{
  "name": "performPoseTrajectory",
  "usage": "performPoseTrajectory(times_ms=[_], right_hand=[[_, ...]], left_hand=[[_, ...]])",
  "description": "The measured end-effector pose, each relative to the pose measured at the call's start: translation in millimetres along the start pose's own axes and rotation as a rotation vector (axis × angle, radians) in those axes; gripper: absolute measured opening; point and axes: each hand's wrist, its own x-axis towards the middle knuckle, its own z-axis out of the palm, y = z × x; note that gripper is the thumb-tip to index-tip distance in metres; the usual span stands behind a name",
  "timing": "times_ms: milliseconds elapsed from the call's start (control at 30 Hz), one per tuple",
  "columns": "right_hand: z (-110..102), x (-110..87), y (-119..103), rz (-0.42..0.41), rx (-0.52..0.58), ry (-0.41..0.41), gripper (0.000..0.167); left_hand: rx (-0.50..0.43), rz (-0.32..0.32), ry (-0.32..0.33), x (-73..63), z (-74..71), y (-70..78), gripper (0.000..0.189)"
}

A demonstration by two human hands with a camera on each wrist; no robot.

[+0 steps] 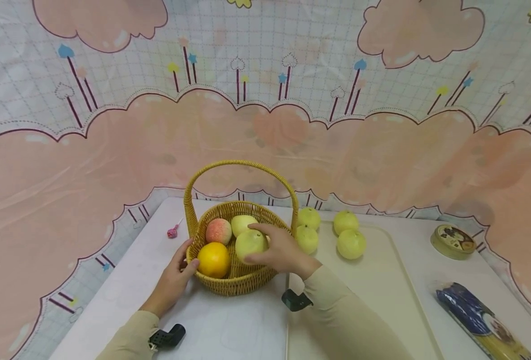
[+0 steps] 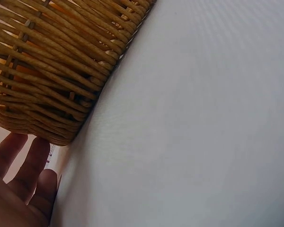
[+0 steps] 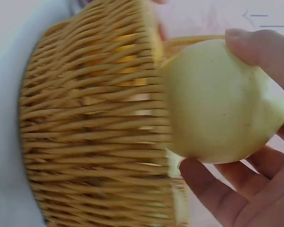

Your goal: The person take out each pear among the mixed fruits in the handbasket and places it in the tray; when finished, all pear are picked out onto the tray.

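Note:
A woven wicker basket (image 1: 236, 286) with a tall arched handle stands on the white table. My left hand (image 1: 174, 275) grips its left rim, thumb over the edge; the left wrist view shows fingers (image 2: 31, 165) against the outer weave. Thumb and fingers of my right hand (image 1: 283, 248) hold a pale green apple (image 1: 249, 245) over the inside of the basket. From the right wrist, that apple (image 3: 222, 104) appears at rim level, gripped from the side. Inside the basket lie an orange (image 1: 214, 260), a red-yellow peach (image 1: 219, 231) and another pale green apple (image 1: 243, 223).
Right of the basket, several pale green apples (image 1: 351, 244) sit on a cream tray (image 1: 382, 280). Further right are a round tin (image 1: 453, 241) and a blue-and-yellow packet (image 1: 483, 320). A wrapped lollipop (image 1: 172, 232) lies left of the basket. A printed curtain (image 1: 265, 140) hangs behind the table.

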Motion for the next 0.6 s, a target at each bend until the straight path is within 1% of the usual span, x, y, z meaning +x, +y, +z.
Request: performPoseTrajectory(times_ms=[267, 333, 400, 600], right_hand=[[-29.8, -22.2, -4.7, -0.055, -0.007, 0.022, 0.072], [-36.1, -28.4, -2.1, -0.069, -0.015, 0.035, 0.071], [-42.4, -34.7, 1.0, -0.074, 0.004, 0.042, 0.070], [-58.8, -52.3, 14.3, -0.054, 0.041, 0.077, 0.071]], left_hand=[[0.001, -0.006, -0.003, 0.4, -0.1, -0.7, 0.067], [-0.002, -0.007, -0.006, 0.1, -0.4, -0.8, 0.067], [-0.004, -0.007, -0.010, -0.3, -0.6, -0.6, 0.067], [-0.008, -0.005, -0.015, -0.6, -0.9, 0.3, 0.067]])
